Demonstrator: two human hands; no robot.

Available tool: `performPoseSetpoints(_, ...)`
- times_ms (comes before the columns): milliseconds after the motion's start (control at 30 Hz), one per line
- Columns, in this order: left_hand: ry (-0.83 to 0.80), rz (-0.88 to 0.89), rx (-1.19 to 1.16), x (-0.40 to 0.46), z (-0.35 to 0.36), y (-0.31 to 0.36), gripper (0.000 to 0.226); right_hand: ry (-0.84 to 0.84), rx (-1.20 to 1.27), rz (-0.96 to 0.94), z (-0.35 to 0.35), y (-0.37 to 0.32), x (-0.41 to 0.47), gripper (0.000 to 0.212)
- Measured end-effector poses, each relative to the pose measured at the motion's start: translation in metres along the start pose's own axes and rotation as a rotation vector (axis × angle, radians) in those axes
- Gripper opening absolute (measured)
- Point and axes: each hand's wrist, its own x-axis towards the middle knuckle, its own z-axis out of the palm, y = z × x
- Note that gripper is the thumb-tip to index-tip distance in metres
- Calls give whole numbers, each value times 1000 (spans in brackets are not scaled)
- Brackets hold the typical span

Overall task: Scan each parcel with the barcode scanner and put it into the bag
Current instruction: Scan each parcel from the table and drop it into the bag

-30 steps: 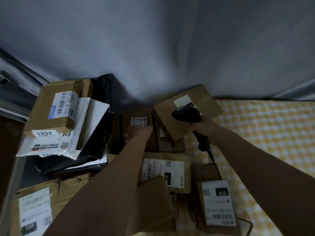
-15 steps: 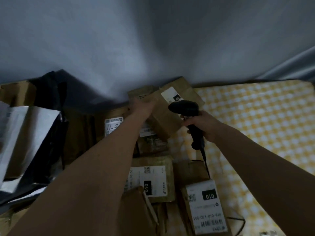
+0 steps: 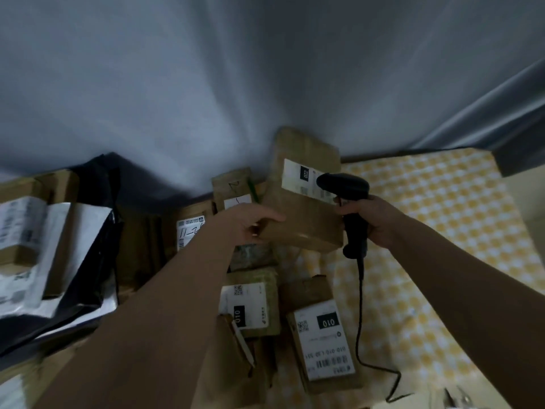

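My left hand grips the lower left edge of a brown cardboard parcel and holds it tilted up, its white label facing me. My right hand grips the handle of the black barcode scanner, whose head sits right at the label's right end. The scanner's cable hangs down to the checked cloth. The black bag lies open at the left with several parcels and white mailers in it.
More brown parcels with white labels lie below the hands: one at centre, one to its right, another by my left forearm. A yellow checked cloth covers the table at right. A grey curtain hangs behind.
My left hand moved from a parcel in the pile to the tilted brown parcel and lifted it up. The scanner came up beside its label. The view swung right.
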Motion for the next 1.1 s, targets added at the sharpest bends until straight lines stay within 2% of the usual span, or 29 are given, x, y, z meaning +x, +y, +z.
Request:
performPoseSetpoints(67, -14, 39, 141, -24, 14, -4, 44, -11, -16, -65, -13, -9, -20, 26)
performPoseSetpoints(167, 23, 92, 190, -59, 44, -13, 41, -39, -65, -161, -31, -22, -55, 16)
performPoseSetpoints(200, 50, 120, 179, -69, 54, -15, 47, -48, -90, -192, -36, -26, -68, 16)
performPoseSetpoints(267, 80, 148, 154, -86, 73, -18, 74, -46, -132, -256, -47, -30, -91, 19)
performPoseSetpoints(367, 81, 177, 129, -126, 102, -17, 64, -22, -154, -334, -64, -33, -125, 21)
performPoseSetpoints(500, 194, 297, 1, -161, 125, -17, 83, -19, -235, -422, -83, -34, -166, 26)
performPoseSetpoints(567, 207, 293, 7, -180, 132, -21, 70, -24, -297, -459, -89, -33, -185, 26)
performPoseSetpoints(633, 151, 283, -33, -201, 136, -27, 41, -17, -367, -503, -93, -33, -202, 26)
performPoseSetpoints(700, 71, 281, -75, -221, 141, -35, 27, -3, -429, -540, -97, -33, -217, 23)
performPoseSetpoints(833, 35, 326, -157, -238, 144, -54, 25, 40, -478, -613, -97, -33, -246, 16)
performPoseSetpoints(933, 40, 397, -350, -243, 151, -71, 14, 100, -395, -623, -93, -37, -272, 6)
performPoseSetpoints(967, 34, 424, -450, -244, 153, -76, 13, 82, -352, -614, -92, -38, -281, 2)
performPoseSetpoints(1100, -46, 522, -729, -245, 155, -91, 13, -97, -232, -590, -83, -33, -311, 11)
